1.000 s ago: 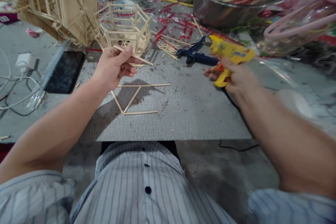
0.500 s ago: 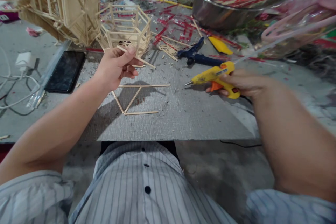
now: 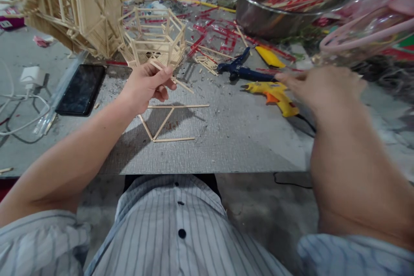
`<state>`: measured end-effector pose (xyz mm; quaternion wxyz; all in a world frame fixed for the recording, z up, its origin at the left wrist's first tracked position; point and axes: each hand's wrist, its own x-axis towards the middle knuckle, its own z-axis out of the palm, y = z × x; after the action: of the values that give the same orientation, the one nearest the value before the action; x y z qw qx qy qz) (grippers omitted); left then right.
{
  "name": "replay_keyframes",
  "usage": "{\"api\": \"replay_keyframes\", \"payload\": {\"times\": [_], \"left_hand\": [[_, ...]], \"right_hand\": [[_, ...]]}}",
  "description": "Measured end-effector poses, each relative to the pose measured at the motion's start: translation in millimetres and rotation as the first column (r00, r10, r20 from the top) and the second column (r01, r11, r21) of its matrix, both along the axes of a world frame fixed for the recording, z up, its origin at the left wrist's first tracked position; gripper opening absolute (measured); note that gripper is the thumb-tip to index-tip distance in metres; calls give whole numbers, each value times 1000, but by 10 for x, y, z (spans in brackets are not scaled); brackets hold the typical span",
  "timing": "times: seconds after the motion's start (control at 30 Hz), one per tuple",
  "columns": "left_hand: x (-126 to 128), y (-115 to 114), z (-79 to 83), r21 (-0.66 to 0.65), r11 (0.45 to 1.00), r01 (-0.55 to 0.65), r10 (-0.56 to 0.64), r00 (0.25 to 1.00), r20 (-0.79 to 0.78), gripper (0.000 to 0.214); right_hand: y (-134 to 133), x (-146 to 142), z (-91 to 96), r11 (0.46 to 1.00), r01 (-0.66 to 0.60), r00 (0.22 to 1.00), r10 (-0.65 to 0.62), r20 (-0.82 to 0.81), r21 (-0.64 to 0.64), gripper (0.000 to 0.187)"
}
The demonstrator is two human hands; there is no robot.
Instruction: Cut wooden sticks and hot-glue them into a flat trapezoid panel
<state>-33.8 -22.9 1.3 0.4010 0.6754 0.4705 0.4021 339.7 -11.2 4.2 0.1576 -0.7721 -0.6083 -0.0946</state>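
Note:
My left hand (image 3: 145,86) is closed on a thin wooden stick (image 3: 181,84) that slants down to the right above the grey mat (image 3: 226,138). Below it lies a flat figure of glued sticks (image 3: 168,123) shaped like joined triangles. A yellow glue gun (image 3: 274,95) lies on the mat at the right, nozzle pointing left. My right hand (image 3: 323,86) hovers just above and to the right of the gun, motion-blurred, its fingers stretched out and holding nothing.
A large stick-built model (image 3: 67,8) and a smaller stick frame (image 3: 155,36) stand at the back left. A black phone (image 3: 80,88), a white charger (image 3: 30,75), blue pliers (image 3: 239,69) and a steel bowl (image 3: 258,13) of sticks surround the mat.
My right hand swung the glue gun down, laid it on the mat and let go, then lifted away. The left hand with its stick barely moved.

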Motion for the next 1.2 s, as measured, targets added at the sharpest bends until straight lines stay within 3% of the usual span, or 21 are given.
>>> {"api": "replay_keyframes", "payload": {"times": [0.03, 0.1, 0.17, 0.23, 0.3, 0.37, 0.43, 0.5, 0.53, 0.63, 0.77, 0.8, 0.83, 0.93, 0.97, 1.03, 1.1, 1.2], "left_hand": [[15, -17, 9, 17, 1000, 19, -19, 1000, 5, 43], [55, -74, 34, 74, 996, 55, -55, 998, -1, 41], [100, -160, 56, 195, 979, 62, -49, 996, -73, 38], [135, -258, 66, 392, 919, 45, 36, 979, -198, 35], [149, -343, 60, 603, 793, 87, 135, 940, -314, 31], [144, -394, 45, 756, 623, 200, 221, 882, -416, 31], [130, -408, 27, 838, 442, 320, 305, 825, -476, 30], [119, -399, 13, 855, 337, 395, 370, 779, -506, 32], [118, -390, 8, 845, 337, 416, 386, 757, -527, 33], [130, -369, -10, 797, 433, 421, 412, 694, -591, 36], [162, -368, -26, 831, 359, 426, 485, 675, -556, 39], [168, -376, -16, 822, 375, 428, 482, 667, -567, 40], [172, -385, 3, 795, 430, 429, 460, 653, -601, 39], [161, -412, 117, 609, 665, 433, 287, 604, -744, 36], [146, -411, 165, 549, 712, 439, 225, 597, -770, 35], [94, -384, 250, 497, 759, 420, 163, 616, -770, 31], [24, -321, 289, 501, 794, 344, 183, 651, -737, 28], [-67, -192, 235, 489, 836, 249, 211, 676, -706, 27]], "right_hand": [[-52, -143, 79, 1000, -10, 999, 10, -32, 13, 49], [-166, -504, 236, 971, -222, 932, 239, -271, 93, 29], [-274, -898, 373, 885, -436, 749, 459, -478, 166, 15], [-374, -1248, 479, 771, -571, 605, 627, -490, 283, 11], [-472, -1503, 549, 609, -690, 454, 785, -422, 392, 12], [-568, -1648, 578, 473, -779, 336, 869, -364, 410, 16], [-651, -1698, 566, 401, -832, 286, 902, -323, 383, 16], [-711, -1684, 519, 378, -862, 288, 913, -287, 337, 15], [-731, -1665, 486, 381, -871, 303, 914, -270, 310, 15], [-769, -1602, 375, 411, -876, 365, 906, -213, 251, 16], [-811, -1555, 282, 475, -854, 460, 880, -121, 210, 20], [-822, -1542, 275, 494, -846, 484, 869, -103, 198, 20], [-833, -1525, 273, 511, -838, 504, 859, -87, 192, 20], [-858, -1435, 256, 548, -806, 545, 834, -78, 225, 17], [-864, -1393, 232, 563, -788, 556, 825, -104, 250, 15], [-874, -1302, 138, 616, -731, 582, 787, -205, 294, 11], [-886, -1217, -12, 700, -645, 613, 713, -341, 306, 9], [-914, -1125, -267, 779, -551, 602, 619, -504, 299, 13]]}}
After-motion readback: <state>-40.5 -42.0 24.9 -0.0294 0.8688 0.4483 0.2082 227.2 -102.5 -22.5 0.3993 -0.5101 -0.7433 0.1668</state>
